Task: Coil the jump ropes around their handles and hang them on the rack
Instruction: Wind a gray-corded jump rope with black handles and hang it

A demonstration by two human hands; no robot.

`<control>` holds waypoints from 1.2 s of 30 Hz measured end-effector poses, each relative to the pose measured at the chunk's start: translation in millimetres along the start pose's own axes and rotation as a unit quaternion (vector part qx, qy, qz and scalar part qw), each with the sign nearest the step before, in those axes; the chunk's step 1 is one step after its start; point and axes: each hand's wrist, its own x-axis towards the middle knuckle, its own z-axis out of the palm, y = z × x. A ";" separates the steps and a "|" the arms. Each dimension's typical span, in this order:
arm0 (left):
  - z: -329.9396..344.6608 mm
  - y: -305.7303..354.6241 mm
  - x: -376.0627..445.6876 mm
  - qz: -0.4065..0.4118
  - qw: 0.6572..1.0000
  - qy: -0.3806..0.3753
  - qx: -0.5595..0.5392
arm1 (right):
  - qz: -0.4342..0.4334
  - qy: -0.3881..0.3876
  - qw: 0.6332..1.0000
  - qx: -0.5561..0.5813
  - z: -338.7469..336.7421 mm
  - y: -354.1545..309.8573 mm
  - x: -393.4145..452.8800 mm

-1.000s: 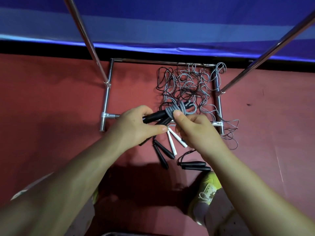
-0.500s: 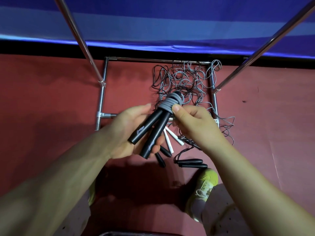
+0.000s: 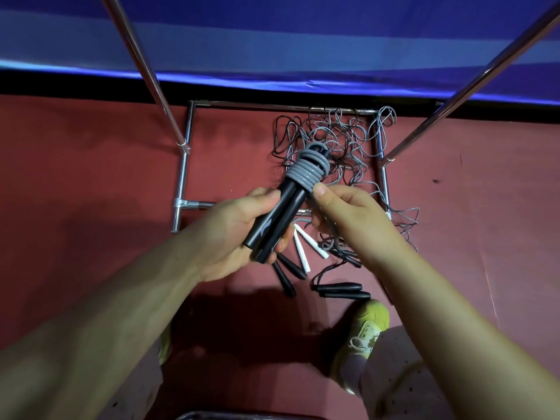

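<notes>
My left hand (image 3: 236, 234) grips a pair of black jump-rope handles (image 3: 274, 221) held side by side, tilted up to the right. A grey rope (image 3: 307, 171) is coiled in tight turns round their upper ends. My right hand (image 3: 348, 219) pinches the rope just below the coil with thumb and fingers. Under my hands a tangle of grey and black ropes (image 3: 342, 144) lies inside the base of the chrome rack (image 3: 181, 174). Loose white handles (image 3: 301, 253) and black handles (image 3: 341, 291) lie on the red floor.
Two chrome rack uprights (image 3: 142, 65) rise from the base toward the upper left and upper right. A blue barrier runs along the back. My yellow-green shoe (image 3: 368, 327) stands near the black handles. A metal edge shows at the bottom centre.
The handles have swung from lying nearly level to pointing up and right. The grey coil round them has grown tighter and longer. My right hand has shifted to just below the coil.
</notes>
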 end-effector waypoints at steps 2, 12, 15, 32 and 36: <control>-2.5 0.7 0.0 0.005 1.000 -0.010 -0.006 | 0.030 0.000 0.999 0.029 -0.9 -1.4 0.8; -12.3 4.3 -2.9 0.014 0.990 -0.104 -0.095 | 0.258 -0.299 0.894 0.210 -20.6 2.1 4.9; -10.6 2.3 -5.0 0.002 0.985 -0.139 -0.104 | 0.274 -0.388 0.860 0.188 -26.9 7.5 5.6; -28.8 16.2 -5.4 0.033 0.977 -0.149 -0.148 | 0.127 -0.351 0.873 0.315 -15.4 -0.4 -0.5; -29.3 14.6 -4.6 0.031 0.980 -0.148 -0.132 | 0.145 -0.344 0.871 0.321 -17.0 2.9 2.0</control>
